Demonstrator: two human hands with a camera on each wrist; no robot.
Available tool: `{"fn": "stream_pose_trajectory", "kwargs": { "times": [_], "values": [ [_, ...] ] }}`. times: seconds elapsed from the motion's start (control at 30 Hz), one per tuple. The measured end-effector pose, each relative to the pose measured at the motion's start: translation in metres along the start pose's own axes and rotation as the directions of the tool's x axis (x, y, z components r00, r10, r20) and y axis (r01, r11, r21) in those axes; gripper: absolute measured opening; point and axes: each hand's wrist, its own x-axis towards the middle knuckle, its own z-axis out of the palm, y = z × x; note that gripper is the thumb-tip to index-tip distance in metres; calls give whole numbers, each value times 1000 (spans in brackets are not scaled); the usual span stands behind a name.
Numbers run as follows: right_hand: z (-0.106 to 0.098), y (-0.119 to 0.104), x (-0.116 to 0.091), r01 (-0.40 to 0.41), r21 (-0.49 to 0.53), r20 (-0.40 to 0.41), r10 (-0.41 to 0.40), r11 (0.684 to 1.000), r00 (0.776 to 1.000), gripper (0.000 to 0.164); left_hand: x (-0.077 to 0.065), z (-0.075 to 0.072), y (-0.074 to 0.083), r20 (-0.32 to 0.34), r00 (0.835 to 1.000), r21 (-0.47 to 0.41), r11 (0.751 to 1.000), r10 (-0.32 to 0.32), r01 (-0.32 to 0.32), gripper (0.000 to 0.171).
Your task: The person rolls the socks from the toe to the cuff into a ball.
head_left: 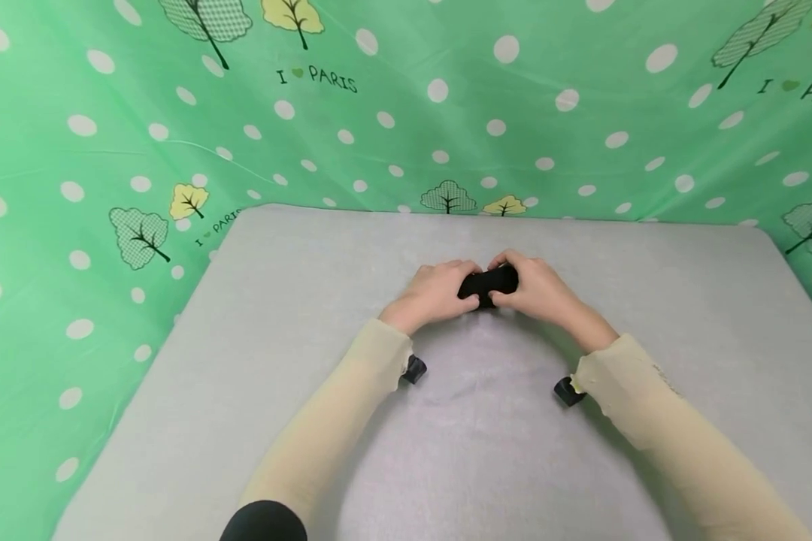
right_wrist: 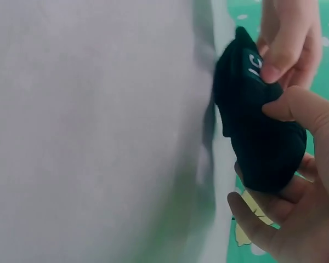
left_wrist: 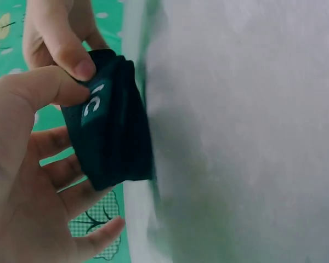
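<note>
A folded black sock [head_left: 489, 285] with white lettering is held by both hands near the back of the table. My left hand [head_left: 440, 289] pinches its left part, thumb on the lettered face and fingers behind. In the left wrist view, the layered edges of the sock [left_wrist: 115, 126] show, and the little finger sticks out below it. My right hand [head_left: 537, 289] grips the other part, which looks rounded in the right wrist view. There the right thumb presses on the sock [right_wrist: 268, 148], with fingers beneath it. The two thumbs are close together.
A grey cloth covers the table [head_left: 480, 451]. Behind it hangs a green curtain [head_left: 440, 120] with white dots and trees. Small black devices [head_left: 414, 370] sit at both sleeve cuffs. A dark round shape [head_left: 264, 522] shows at the bottom edge.
</note>
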Motion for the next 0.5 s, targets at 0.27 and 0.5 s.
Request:
{"fn": "stream_pose_trajectory", "kwargs": {
  "times": [0.27, 0.5],
  "values": [
    [-11, -2, -15, 38, 151, -3, -38, 988, 999, 51, -8, 1, -4, 39, 995, -340, 937, 94, -75, 47],
    [-15, -7, -22, 71, 268, -34, -64, 961, 997, 53, -11, 6, 1, -27, 995, -607, 789, 96, -93, 47]
  ]
}}
